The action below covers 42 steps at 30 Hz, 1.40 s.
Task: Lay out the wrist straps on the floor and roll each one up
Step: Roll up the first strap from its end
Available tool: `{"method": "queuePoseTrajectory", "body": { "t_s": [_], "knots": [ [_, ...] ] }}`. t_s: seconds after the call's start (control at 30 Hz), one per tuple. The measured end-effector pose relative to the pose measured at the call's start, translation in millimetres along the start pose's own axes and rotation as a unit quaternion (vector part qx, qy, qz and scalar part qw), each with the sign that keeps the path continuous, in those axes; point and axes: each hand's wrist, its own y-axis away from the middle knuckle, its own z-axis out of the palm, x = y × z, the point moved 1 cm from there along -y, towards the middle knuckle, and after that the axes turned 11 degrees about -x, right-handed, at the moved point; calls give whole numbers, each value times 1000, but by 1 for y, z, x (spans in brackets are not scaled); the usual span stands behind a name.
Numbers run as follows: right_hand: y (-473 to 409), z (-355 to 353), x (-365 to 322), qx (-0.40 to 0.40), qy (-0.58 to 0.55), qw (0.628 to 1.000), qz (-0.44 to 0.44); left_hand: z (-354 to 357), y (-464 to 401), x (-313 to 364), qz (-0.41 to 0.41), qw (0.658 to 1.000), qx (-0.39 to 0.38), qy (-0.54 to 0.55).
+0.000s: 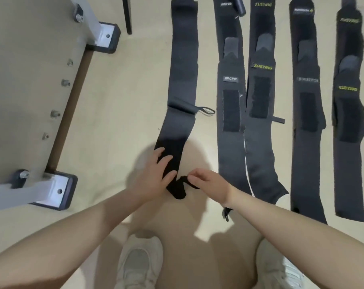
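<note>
Straps lie in a row on the pale floor (118, 105), and we take the leftmost strap (182, 80) as our landmark: a plain dark band running away from us, with a fold and a thin loop (206, 111) sticking out to its right about halfway along. Our left hand (154, 174) lies flat on the near part of this strap, fingers fairly straight and spread, pressing the fabric to the floor. Our right hand (206, 180) is at the strap's near end, where its thumb and fingertips pinch a small twisted bit of the dark material; the end there looks bunched or started into a roll (178, 189), though we cannot tell how many turns it has.

To the right of the landmark strap lie four more, side by side and roughly parallel to it. Nearest is the strap with the grey label (231, 113), then a strap lettered XUEYING (260, 113) just beside it, their edges touching or overlapping along the near half. Farther right is the strap with a faint white word (306, 126), and last a second XUEYING strap (349, 130). Each shows a dark hook-and-loop patch.

To the left of the landmark strap stands a table frame (58, 184) with white legs and black feet. Nearer us than the strap's end are our light-coloured shoes (139, 261).
</note>
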Motion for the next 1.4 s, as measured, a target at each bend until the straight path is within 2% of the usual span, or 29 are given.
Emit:
{"method": "queuePoseTrajectory", "body": {
  "t_s": [0.07,0.17,0.27,0.37,0.43,0.5,0.53,0.6,0.7,0.77,0.87,1.0,1.07,1.13,1.23,1.3,1.33,1.4],
  "knots": [
    [5,9,-2,-44,-35,998,14,6,3,-6,-19,986,-106,130],
    [10,23,0,-70,-84,994,24,6,-1,1,-39,940,-159,298],
    [14,24,6,-75,60,995,14,9,-11,26,-36,903,-179,389],
    [20,14,16,-77,255,963,-26,15,-21,50,-35,880,-164,444],
    [21,6,23,-70,403,912,-43,15,-25,58,-23,902,-149,403],
    [19,1,31,-55,517,852,-63,15,-30,55,15,970,-123,209],
    [16,0,34,-46,548,832,-72,16,-28,51,27,990,-106,93],
    [8,-1,41,-22,574,814,-85,20,-18,39,46,994,-79,-62],
    [-2,0,43,25,598,793,-114,41,6,23,58,985,-104,-127],
    [-7,-2,42,29,609,782,-129,54,14,19,34,974,-118,-192],
    [-13,-8,35,-2,595,793,-128,67,10,29,1,988,-30,-154],
    [-17,-18,28,9,461,886,-54,75,-3,42,-54,993,84,-60],
    [-20,-18,32,42,484,872,-64,74,-5,46,-63,990,113,-47],
    [-20,-16,39,95,530,836,-101,78,-10,42,-45,985,151,-69],
    [-18,-15,47,84,591,795,-113,83,-10,39,-25,973,201,-114],
    [-15,-15,54,82,624,765,-136,87,-7,39,-19,968,200,-153],
    [-13,-14,54,83,628,759,-147,89,-5,40,-19,969,182,-166],
    [-12,-12,54,84,601,784,-130,94,1,41,-23,971,145,-187]
  ]
}}
